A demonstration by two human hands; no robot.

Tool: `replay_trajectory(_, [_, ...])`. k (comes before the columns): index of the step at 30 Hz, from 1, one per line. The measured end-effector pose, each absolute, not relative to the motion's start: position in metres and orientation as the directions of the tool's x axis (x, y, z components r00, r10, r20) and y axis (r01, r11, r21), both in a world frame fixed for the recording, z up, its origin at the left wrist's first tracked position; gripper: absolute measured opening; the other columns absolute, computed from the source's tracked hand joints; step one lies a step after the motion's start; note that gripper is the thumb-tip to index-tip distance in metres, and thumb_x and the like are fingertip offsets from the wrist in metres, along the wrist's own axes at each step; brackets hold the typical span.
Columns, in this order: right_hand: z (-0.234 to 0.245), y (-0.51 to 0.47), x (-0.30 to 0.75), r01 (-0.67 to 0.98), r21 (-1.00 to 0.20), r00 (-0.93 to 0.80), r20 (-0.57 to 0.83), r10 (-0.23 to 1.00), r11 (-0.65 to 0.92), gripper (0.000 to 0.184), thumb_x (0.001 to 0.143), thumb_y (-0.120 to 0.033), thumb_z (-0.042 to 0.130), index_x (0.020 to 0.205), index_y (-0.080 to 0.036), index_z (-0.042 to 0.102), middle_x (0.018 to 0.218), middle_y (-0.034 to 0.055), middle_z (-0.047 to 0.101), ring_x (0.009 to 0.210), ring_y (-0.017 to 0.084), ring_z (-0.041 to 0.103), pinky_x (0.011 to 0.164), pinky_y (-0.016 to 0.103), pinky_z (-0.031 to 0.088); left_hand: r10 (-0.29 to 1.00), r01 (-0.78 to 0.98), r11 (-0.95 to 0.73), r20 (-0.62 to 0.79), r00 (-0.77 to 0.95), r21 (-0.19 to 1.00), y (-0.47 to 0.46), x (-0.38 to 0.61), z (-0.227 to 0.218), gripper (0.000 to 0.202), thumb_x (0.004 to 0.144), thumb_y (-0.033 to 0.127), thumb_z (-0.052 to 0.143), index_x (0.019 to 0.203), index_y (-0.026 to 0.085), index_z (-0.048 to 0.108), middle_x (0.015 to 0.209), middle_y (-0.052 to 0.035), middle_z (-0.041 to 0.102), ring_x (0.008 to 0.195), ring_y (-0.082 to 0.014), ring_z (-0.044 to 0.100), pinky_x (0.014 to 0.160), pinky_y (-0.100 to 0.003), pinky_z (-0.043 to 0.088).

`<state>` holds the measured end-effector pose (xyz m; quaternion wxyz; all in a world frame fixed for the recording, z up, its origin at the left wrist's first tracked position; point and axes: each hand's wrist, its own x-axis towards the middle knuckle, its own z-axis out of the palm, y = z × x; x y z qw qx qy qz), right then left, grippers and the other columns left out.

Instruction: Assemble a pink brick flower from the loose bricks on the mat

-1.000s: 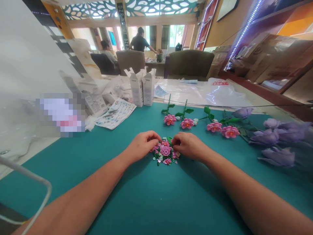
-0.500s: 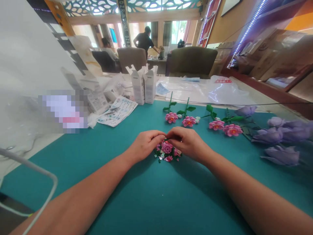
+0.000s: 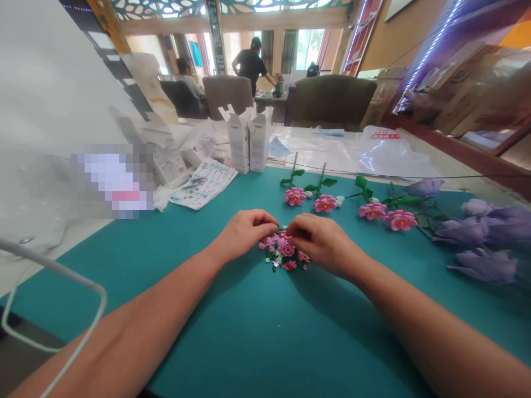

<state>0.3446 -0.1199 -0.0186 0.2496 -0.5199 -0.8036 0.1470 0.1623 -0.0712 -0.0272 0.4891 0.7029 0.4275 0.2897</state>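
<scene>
1. Left hand (image 3: 244,235) and right hand (image 3: 319,243) held low over teal mat (image 3: 207,315), close together, fingertips nearly meeting
2. Left fingers (image 3: 265,222) curled in, right fingers (image 3: 295,225) curled in too, both seem to pinch small green piece (image 3: 282,227), too small to tell exact part
3. Loose pile of pink and green bricks (image 3: 282,251) sits on mat right under both hands, touching neither palm
4. Row of four pink brick flowers (image 3: 324,203) with green stems lies further up mat, to right of hands
5. Purple flowers (image 3: 462,231) lie at right end of mat, beyond the pink ones
6. Two white boxes (image 3: 249,142) stand open past mat's far edge, instruction sheet (image 3: 203,183) just left of them
7. Clear plastic bag (image 3: 390,156) lies right of boxes
8. Two other people in background, one standing (image 3: 251,69), one seated (image 3: 185,77), hands well apart from this work
</scene>
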Motion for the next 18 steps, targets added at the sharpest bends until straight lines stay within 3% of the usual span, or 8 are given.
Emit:
replay_trajectory(6, [-0.018,-0.13,0.341,0.819,-0.316,-0.505,0.001,0.863,0.48,0.006,0.076,-0.013,0.061,0.074,-0.018,0.061,0.08,0.0007,0.058,0.07,0.012,0.049,0.058,0.022,0.029,0.896,0.247,-0.113,-0.009,0.444,0.962,-0.069,0.162,-0.03,0.018,0.072,0.03,0.059,0.081,0.015,0.059,0.069,-0.0004,0.064,0.054,-0.0095,0.055,0.054,-0.024,0.048])
replay_trajectory(13, [-0.036,-0.133,0.338,0.836,-0.134,-0.533,0.029,0.845,0.532,0.006,0.082,-0.018,0.055,0.076,-0.019,0.057,0.08,0.004,0.055,0.071,0.015,0.047,0.055,0.025,0.027,0.885,0.248,-0.113,-0.016,0.466,0.962,-0.073,0.164,-0.027,0.016,0.072,0.029,0.059,0.08,0.015,0.059,0.068,-0.0003,0.064,0.054,-0.0096,0.055,0.054,-0.023,0.046])
replay_trajectory(18, [-0.04,-0.131,0.339,0.805,-0.112,-0.58,0.06,0.812,0.583,0.01,0.085,-0.018,0.053,0.075,-0.018,0.057,0.079,0.0045,0.056,0.067,0.014,0.047,0.057,0.026,0.031,0.886,0.257,-0.109,-0.023,0.464,0.96,-0.073,0.165,-0.027,0.016,0.073,0.029,0.059,0.08,0.015,0.059,0.069,-0.0005,0.063,0.055,-0.0098,0.055,0.054,-0.023,0.046])
